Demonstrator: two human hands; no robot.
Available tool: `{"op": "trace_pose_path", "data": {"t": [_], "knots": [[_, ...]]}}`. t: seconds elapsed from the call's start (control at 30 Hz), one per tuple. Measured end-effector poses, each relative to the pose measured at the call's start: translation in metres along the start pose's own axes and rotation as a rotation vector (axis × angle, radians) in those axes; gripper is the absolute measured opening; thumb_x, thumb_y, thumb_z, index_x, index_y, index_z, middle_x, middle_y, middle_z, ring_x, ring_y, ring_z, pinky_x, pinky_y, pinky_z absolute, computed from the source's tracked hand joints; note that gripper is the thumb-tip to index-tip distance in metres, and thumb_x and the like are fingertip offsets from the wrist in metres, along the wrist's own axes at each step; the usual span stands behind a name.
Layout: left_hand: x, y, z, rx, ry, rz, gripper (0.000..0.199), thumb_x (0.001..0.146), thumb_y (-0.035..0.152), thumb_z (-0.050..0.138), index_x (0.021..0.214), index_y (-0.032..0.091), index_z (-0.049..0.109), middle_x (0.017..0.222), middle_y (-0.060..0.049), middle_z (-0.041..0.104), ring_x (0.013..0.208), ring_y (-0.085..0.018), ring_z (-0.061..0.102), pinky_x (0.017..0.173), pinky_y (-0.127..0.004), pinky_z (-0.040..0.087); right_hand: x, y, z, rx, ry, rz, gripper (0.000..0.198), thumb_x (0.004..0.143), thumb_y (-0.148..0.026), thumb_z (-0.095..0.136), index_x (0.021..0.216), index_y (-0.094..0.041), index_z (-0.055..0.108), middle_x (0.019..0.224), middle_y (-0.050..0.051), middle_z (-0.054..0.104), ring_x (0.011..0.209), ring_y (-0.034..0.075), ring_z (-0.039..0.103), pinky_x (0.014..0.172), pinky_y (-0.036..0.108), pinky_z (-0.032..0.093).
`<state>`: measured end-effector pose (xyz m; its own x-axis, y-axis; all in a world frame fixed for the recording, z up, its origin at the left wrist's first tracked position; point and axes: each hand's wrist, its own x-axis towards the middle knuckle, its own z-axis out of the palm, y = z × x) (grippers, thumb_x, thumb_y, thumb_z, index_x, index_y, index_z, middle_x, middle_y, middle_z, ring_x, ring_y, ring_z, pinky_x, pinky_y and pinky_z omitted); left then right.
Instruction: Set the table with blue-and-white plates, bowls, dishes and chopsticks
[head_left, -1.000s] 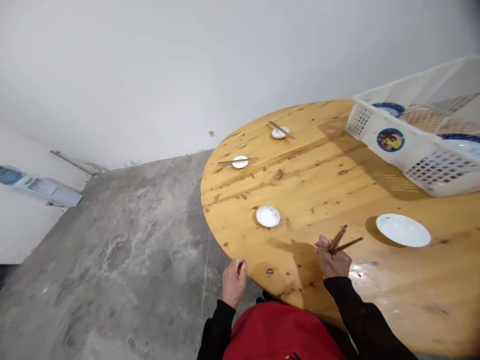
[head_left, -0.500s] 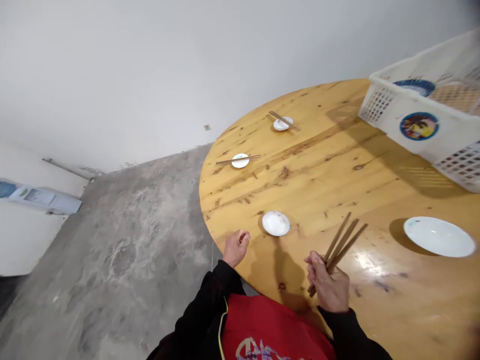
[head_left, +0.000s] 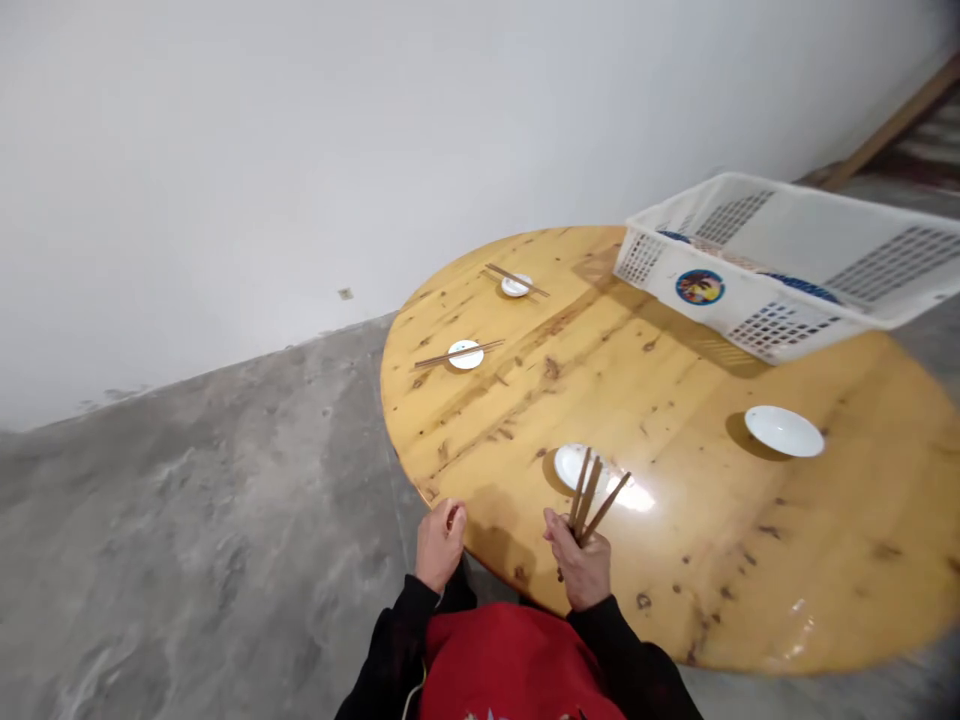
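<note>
Several brown chopsticks (head_left: 587, 497) rise fanned out from the grip of my right hand (head_left: 582, 565), above the table. Their upper ends overlap a small white dish (head_left: 568, 462) lying behind them. At the near left rim of the table is my left hand (head_left: 441, 545), its fingers curled into a loose fist with nothing visible in it. Farther off, a pair of chopsticks (head_left: 429, 363) lies across a second small dish (head_left: 466, 359). Another pair (head_left: 538, 291) rests across a third dish (head_left: 515, 288) near the far edge.
All of this is on a round, glossy wooden table (head_left: 600, 370). A white plastic basket (head_left: 667, 290) with blue-patterned items inside stands at the back right. Toward the right is a white bowl (head_left: 785, 432). Grey floor (head_left: 285, 500) extends on the left, below a white wall (head_left: 262, 150).
The view has swung to the right, bringing more of the table and basket in. My right hand, with the chopsticks, has come nearer to the closest dish. My left hand stays curled.
</note>
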<state>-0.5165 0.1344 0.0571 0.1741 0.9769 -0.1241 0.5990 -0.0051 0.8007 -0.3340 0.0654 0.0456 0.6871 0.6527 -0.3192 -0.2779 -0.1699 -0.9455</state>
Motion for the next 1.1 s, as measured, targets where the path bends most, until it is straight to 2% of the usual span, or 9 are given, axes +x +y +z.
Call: {"op": "trace_pose_path", "data": {"t": [0.1,0.27,0.4,0.5,0.63,0.8,0.97,1.1], "knots": [[0.005,-0.005,-0.010,-0.006,-0.021,0.013,0.019,0.090,0.035,0.055,0.089,0.026,0.072,0.082,-0.001,0.075,0.074,-0.018,0.068,0.070,-0.027,0.054,-0.009,-0.004,0.011,-0.019,-0.051,-0.014,0.060,0.055,-0.073,0.082,0.050,-0.020,0.054,0.041,-0.004,0.038,0.036,0.009,0.035,0.031,0.024,0.025],[0.015,0.003,-0.004,0.027,-0.032,0.031,0.021,0.091,0.031,0.053,0.097,0.025,0.073,0.090,-0.002,0.076,0.080,-0.017,0.069,0.074,-0.026,0.052,-0.013,-0.007,0.014,0.027,-0.104,0.056,0.060,0.053,-0.072,0.083,0.052,-0.018,0.058,0.040,-0.006,0.034,0.036,0.006,0.028,0.032,0.024,0.019],[0.030,0.003,-0.007,0.137,-0.019,0.086,0.023,0.092,0.026,0.053,0.101,0.026,0.074,0.094,-0.002,0.076,0.081,-0.016,0.068,0.076,-0.026,0.052,-0.008,-0.003,0.012,0.069,-0.122,0.113,0.057,0.056,-0.070,0.083,0.056,-0.018,0.060,0.039,-0.007,0.034,0.035,0.006,0.027,0.033,0.023,0.018],[0.053,0.001,-0.015,0.255,-0.015,0.129,0.023,0.096,0.026,0.050,0.103,0.025,0.072,0.101,-0.003,0.075,0.088,-0.016,0.068,0.080,-0.026,0.052,-0.006,0.000,0.009,0.083,-0.113,0.150,0.057,0.056,-0.069,0.084,0.058,-0.017,0.060,0.040,-0.006,0.036,0.035,0.006,0.029,0.033,0.022,0.018],[0.110,0.003,-0.024,0.406,0.004,0.202,0.023,0.099,0.022,0.048,0.107,0.020,0.069,0.106,-0.007,0.071,0.102,-0.018,0.067,0.091,-0.028,0.051,-0.006,-0.001,0.006,0.102,-0.097,0.170,0.056,0.059,-0.067,0.084,0.059,-0.017,0.060,0.039,-0.007,0.034,0.035,0.005,0.028,0.033,0.021,0.018],[0.210,0.015,-0.027,0.611,0.014,0.290,0.028,0.099,0.023,0.051,0.123,0.014,0.061,0.125,-0.014,0.065,0.120,-0.026,0.058,0.106,-0.038,0.042,0.003,-0.004,0.020,0.123,-0.019,0.142,0.049,0.065,-0.062,0.082,0.063,-0.017,0.061,0.040,-0.009,0.033,0.034,0.005,0.026,0.032,0.022,0.017],[0.301,0.014,-0.024,0.756,-0.051,0.360,0.036,0.097,0.024,0.053,0.132,0.012,0.054,0.139,-0.019,0.055,0.131,-0.032,0.047,0.108,-0.043,0.038,0.026,-0.006,0.065,0.112,0.107,0.164,0.044,0.068,-0.056,0.082,0.065,-0.016,0.063,0.043,-0.007,0.037,0.036,0.006,0.029,0.032,0.021,0.018],[0.351,0.000,-0.018,0.842,-0.154,0.444,0.037,0.098,0.027,0.052,0.131,0.010,0.053,0.137,-0.022,0.055,0.127,-0.035,0.047,0.103,-0.043,0.038,0.052,-0.015,0.117,0.163,0.154,0.266,0.046,0.065,-0.057,0.083,0.067,-0.016,0.063,0.043,-0.009,0.035,0.036,0.004,0.026,0.033,0.019,0.018]]}}
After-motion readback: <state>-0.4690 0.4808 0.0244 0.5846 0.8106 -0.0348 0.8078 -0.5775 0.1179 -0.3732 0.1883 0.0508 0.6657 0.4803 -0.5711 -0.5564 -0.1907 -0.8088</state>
